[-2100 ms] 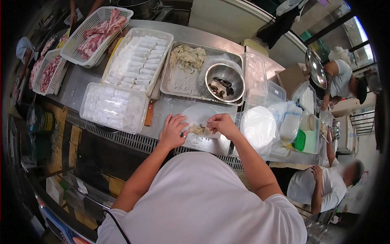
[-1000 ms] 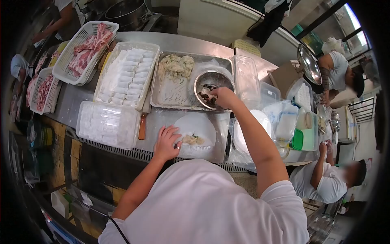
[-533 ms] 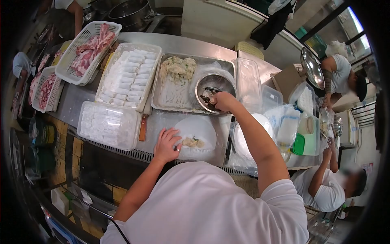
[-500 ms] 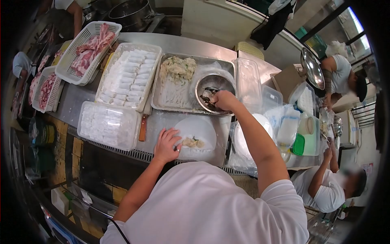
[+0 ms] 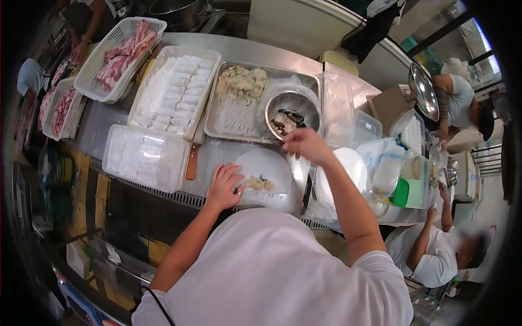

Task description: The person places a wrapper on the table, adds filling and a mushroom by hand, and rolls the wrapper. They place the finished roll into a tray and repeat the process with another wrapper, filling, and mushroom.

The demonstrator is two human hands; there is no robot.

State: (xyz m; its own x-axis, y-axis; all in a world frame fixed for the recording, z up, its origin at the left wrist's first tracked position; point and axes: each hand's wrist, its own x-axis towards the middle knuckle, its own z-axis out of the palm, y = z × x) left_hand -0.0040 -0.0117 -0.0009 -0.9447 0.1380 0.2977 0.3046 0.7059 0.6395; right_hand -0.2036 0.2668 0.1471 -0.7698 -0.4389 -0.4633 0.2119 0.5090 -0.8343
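A round translucent wrapper (image 5: 267,163) lies on the metal table with a small mound of pale filling (image 5: 260,183) near its lower edge. My left hand (image 5: 223,188) rests at the wrapper's left side, fingers spread, close to the filling. Just below the rim of a steel bowl (image 5: 309,103), my right hand (image 5: 305,145) hangs with its fingers pinched together; what they hold is too small to name. Dark and pale pieces (image 5: 287,120) lie in the bowl, which stands in a metal tray (image 5: 244,137) beside a heap of pale filling with green bits (image 5: 239,84).
White rolls (image 5: 182,98) fill a plastic tray, with a lidded box (image 5: 142,157) below it. A wood-handled tool (image 5: 192,162) lies alongside. Baskets of raw meat (image 5: 122,60) stand at left; round white sheets (image 5: 340,176) lie right. Co-workers (image 5: 429,247) are at the right and upper left.
My right hand has come out of the steel bowl and moved down toward the wrapper. The pieces in the bowl now show. My left hand has stayed beside the filling.
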